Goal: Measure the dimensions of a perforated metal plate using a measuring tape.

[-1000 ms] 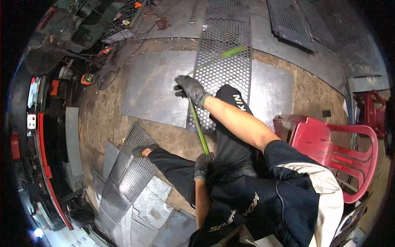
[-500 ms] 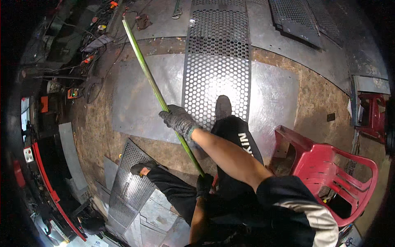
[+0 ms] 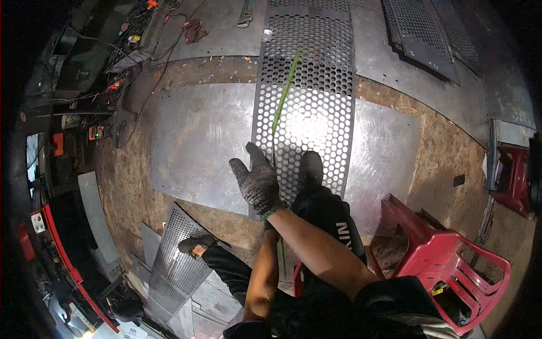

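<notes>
A long, thin green bar (image 3: 286, 93) reaches forward over the perforated metal sheet (image 3: 334, 133), its far end slightly blurred. Lower down it narrows to a dark line that passes beside my hands. My right hand (image 3: 257, 182), in a dark grey knit glove, is at the bar's left side with fingers spread and pointing forward. Whether its palm touches the bar I cannot tell. Just beneath the right wrist lies my left hand (image 3: 271, 227), also in a dark glove. Its fingers are hidden there, so its hold on the bar does not show.
Plain metal sheets (image 3: 203, 141) flank the perforated one on a worn brown floor. A red plastic chair (image 3: 435, 254) stands close on my right. Under my left foot is another perforated sheet (image 3: 169, 265). Cables and tools (image 3: 121, 56) clutter the far left; a wrench (image 3: 245, 17) lies ahead.
The bar's far end has swung right, from over the left sheet to over the perforated sheet. My right hand has opened off its grip, and my left hand has moved forward beneath it.
</notes>
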A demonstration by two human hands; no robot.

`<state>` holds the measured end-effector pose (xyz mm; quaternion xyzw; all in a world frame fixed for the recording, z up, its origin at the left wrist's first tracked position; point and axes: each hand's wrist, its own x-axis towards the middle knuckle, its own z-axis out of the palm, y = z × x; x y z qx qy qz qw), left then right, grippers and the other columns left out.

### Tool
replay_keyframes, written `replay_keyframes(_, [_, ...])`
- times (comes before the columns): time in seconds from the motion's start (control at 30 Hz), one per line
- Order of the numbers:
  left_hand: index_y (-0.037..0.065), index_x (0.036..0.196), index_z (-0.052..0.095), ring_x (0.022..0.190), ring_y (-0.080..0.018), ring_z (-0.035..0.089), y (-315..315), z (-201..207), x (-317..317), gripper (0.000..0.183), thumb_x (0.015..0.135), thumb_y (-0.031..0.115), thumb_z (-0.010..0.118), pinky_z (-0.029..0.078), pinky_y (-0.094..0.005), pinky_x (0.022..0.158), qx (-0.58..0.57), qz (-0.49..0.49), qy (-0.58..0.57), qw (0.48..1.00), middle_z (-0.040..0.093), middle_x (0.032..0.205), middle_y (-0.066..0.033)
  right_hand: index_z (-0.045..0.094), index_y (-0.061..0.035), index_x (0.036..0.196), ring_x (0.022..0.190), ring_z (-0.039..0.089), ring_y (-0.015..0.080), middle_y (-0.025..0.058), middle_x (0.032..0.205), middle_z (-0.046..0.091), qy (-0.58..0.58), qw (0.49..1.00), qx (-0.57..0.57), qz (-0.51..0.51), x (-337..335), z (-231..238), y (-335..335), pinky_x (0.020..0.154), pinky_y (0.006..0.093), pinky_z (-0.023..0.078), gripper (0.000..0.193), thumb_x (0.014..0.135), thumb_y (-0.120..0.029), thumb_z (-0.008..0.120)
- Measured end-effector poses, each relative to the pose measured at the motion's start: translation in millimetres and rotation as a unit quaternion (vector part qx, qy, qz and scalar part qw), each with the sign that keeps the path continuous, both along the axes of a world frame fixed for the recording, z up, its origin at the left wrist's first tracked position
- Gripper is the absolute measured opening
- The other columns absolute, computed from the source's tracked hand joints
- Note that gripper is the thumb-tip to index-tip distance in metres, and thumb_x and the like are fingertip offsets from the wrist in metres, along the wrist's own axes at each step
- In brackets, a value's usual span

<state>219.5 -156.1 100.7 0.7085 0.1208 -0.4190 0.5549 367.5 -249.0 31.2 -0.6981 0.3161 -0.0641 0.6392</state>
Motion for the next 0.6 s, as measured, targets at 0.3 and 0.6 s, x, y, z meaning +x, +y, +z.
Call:
replay_keyframes(0.3, [-0.001, 0.137, 0.036, 0.129, -0.0263, 0.039, -62, -52, 58, 0.053, 0.098, 0.034, 0.038, 0.029, -0.0345, 0.106, 0.012, 0.08, 0.016, 0.997, 0.043, 0.138, -0.0172, 0.054, -0.0004, 0.119, 0.103, 0.06, 0.0319, 0.0202, 0.114, 0.06, -0.034, 0.995, 0.08, 0.056, -1, -4, 7, 0.088, 0.0384, 0.048, 0.048, 0.084, -0.032, 0.064])
replay_keyframes(0.6, [-0.002, 0.135, 0.038, 0.126, -0.0271, 0.042, 64, -46, -83, 0.052, 0.097, 0.034, 0.039, 0.031, -0.0351, 0.104, 0.037, 0.025, 0.024, 0.999, 0.045, 0.135, -0.0172, 0.058, -0.0025, 0.113, 0.096, 0.061, 0.0313, 0.0175, 0.106, 0.063, -0.058, 0.993, 0.031, 0.096, -11, -3, -2, 0.084, 0.0374, 0.048, 0.038, 0.085, -0.029, 0.064])
